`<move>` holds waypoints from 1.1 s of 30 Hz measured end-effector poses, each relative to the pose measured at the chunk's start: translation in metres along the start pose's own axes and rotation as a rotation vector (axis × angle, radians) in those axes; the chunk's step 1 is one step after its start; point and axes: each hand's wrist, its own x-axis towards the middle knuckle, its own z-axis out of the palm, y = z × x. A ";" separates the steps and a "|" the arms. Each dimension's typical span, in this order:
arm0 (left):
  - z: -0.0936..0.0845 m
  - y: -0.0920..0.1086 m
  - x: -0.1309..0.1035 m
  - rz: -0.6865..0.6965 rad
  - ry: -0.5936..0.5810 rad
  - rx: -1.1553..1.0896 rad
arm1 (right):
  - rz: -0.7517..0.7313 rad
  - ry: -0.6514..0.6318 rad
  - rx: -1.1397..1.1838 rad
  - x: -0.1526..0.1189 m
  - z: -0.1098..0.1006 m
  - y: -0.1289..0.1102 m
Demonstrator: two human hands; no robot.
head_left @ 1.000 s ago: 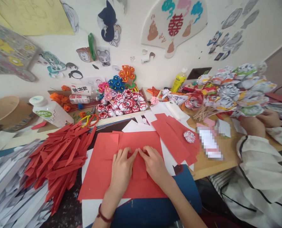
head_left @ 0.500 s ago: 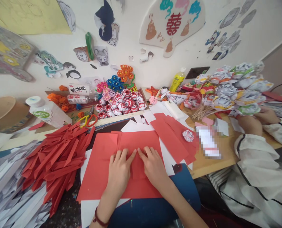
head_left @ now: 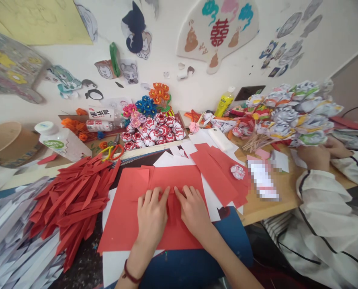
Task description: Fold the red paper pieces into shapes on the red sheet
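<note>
A narrow folded piece of red paper (head_left: 173, 214) lies between my two hands, over a large red sheet (head_left: 117, 228). My left hand (head_left: 151, 214) has its curled fingers on the left side of this piece, the index fingertip near its upper edge. From the other side my right hand (head_left: 194, 212) grips it the same way, index finger pointing up and inward. Both thumbs are mostly hidden. Just left of the large sheet is a heap of folded red paper strips (head_left: 76, 200). More cut red paper (head_left: 215, 172) lies to the right, with a small red-and-white paper flower (head_left: 237, 171) on it.
White folded strips (head_left: 16, 233) pile up at the lower left. Scissors (head_left: 114, 152), a white-capped bottle (head_left: 62, 142) and red-and-white paper flowers (head_left: 156, 132) stand along the back. At right are paper bouquets (head_left: 293, 112), a pixelated rectangle (head_left: 263, 180) and another person's sleeve (head_left: 323, 200).
My left index fingertip has shifted slightly left, and both hands have rolled a little on the red paper. The view has moved slightly; the other things stay in place.
</note>
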 end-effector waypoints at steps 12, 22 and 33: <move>-0.006 0.003 -0.003 0.037 -0.129 0.074 | 0.045 -0.008 -0.006 -0.014 -0.006 0.000; 0.006 -0.002 0.015 -0.222 -0.083 -0.463 | 0.046 0.070 0.148 -0.018 -0.002 0.001; -0.022 -0.019 0.014 -0.124 0.004 -0.598 | 0.148 0.059 0.940 0.015 -0.034 0.018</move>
